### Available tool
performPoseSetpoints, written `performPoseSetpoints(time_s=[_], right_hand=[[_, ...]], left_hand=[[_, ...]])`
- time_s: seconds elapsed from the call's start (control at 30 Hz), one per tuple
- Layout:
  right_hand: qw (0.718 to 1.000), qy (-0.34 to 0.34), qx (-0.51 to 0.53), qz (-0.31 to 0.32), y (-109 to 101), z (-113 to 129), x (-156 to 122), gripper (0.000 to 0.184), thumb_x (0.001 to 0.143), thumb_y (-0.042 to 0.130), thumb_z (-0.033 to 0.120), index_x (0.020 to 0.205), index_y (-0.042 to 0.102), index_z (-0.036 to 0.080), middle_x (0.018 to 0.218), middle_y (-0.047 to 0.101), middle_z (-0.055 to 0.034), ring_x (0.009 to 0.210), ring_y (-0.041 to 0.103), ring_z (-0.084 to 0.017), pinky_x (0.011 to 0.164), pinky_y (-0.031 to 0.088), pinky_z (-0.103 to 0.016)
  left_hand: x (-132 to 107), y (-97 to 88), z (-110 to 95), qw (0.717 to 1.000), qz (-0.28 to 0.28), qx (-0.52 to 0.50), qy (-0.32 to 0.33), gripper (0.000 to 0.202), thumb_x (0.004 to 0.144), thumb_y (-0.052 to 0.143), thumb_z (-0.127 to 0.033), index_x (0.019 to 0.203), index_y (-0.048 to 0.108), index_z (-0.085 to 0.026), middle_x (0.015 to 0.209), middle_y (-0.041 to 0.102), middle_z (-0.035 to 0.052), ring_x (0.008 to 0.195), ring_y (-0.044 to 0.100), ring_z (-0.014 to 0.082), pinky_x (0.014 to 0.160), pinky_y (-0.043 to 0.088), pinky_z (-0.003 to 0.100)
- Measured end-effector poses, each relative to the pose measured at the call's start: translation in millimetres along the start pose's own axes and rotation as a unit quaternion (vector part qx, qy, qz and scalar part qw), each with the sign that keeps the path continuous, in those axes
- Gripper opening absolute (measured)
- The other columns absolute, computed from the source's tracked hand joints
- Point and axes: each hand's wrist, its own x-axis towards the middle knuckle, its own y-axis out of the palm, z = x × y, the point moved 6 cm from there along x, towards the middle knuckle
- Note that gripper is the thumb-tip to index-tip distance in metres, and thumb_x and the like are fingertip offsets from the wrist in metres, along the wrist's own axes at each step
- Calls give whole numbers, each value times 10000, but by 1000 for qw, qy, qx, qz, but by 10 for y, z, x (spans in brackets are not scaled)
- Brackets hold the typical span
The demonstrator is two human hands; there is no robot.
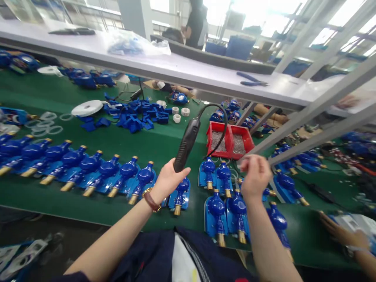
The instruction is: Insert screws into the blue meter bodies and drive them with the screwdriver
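My left hand (pixel 166 181) is wrapped round the lower end of a black electric screwdriver (pixel 188 141), whose cable loops over to the right. Its tip is hidden. Under that hand lies a blue valve-like body with a brass end (pixel 182 190) on a light blue plate. My right hand (pixel 256 175) is closed, fingers curled together and slightly blurred, in front of two red bins (pixel 230 156) of small metal screws. Whatever it may hold cannot be made out. Several more blue bodies (pixel 217 211) lie below and beside my right hand.
A long row of blue bodies (pixel 107 172) runs left along the green table (pixel 132 217). Behind lie loose blue parts (pixel 138 113), white rings (pixel 185 112) and a white reel (pixel 87 108). Pliers (pixel 252 80) rest on the shelf. A co-worker's hand (pixel 343 235) is at right.
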Motion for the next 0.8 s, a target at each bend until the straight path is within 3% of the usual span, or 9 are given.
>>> performPoseSetpoints(time_s=[0.03,0.1,0.2,0.27,0.33,0.43,0.53,0.63,0.8], right_hand=[[999,16,25,35,157,49,-151,372,906,329,446,1003,596,206,680,617,-21,640,595,-136,662,504,-296],[964,92,184,171,631,135,-402,375,837,486,485,1095,540,218,763,648,-16,733,614,-148,739,506,-306],[890,200,385,142,992,161,-505,398,833,468,506,1126,479,236,688,629,22,655,591,-129,671,497,-278],[847,261,440,143,1074,101,-523,337,831,487,428,1116,467,250,644,607,41,604,570,-115,638,482,-266],[832,293,442,166,1061,20,-556,317,775,558,304,1076,476,244,614,585,54,580,555,-107,626,470,-261],[884,253,386,81,857,-132,-582,325,696,613,187,993,487,224,579,548,76,535,528,-94,593,450,-253],[935,161,314,-22,711,-195,-661,265,710,641,196,918,478,220,575,534,87,492,515,-86,547,438,-248],[947,114,298,-18,801,-206,-791,234,747,631,223,912,466,227,615,543,83,498,532,-84,539,456,-252],[958,84,270,40,982,-261,-944,235,756,624,224,931,467,223,666,544,68,523,546,-82,541,473,-253]], left_hand=[[-62,59,-33,1000,7,-7,7,241,738,612,-381,817,535,-167,658,568,-23,580,536,131,540,390,236],[-184,201,-124,999,21,-13,29,236,723,628,-323,889,564,-169,754,613,-4,679,572,149,605,423,249],[-348,441,-168,997,64,-38,37,317,713,642,-281,999,559,-172,858,645,17,777,597,172,682,452,270],[-435,544,-79,994,93,-49,29,368,719,652,-316,1037,541,-167,867,648,25,766,600,178,687,465,281],[-522,594,76,988,133,-55,50,381,785,591,-360,1106,515,-170,927,643,41,806,601,180,727,477,292],[-664,598,458,985,149,16,85,370,911,378,-359,1217,492,-183,1106,587,93,1014,553,202,903,439,359],[-790,684,944,973,128,186,39,385,897,417,-332,1251,527,-231,1221,496,132,1165,459,281,983,370,475],[-874,923,1197,952,148,267,30,415,850,515,-317,1263,534,-281,1326,402,135,1264,354,342,1011,332,506],[-842,1125,1198,946,110,299,54,415,824,558,-331,1232,552,-257,1346,379,143,1292,292,368,1011,332,498]])
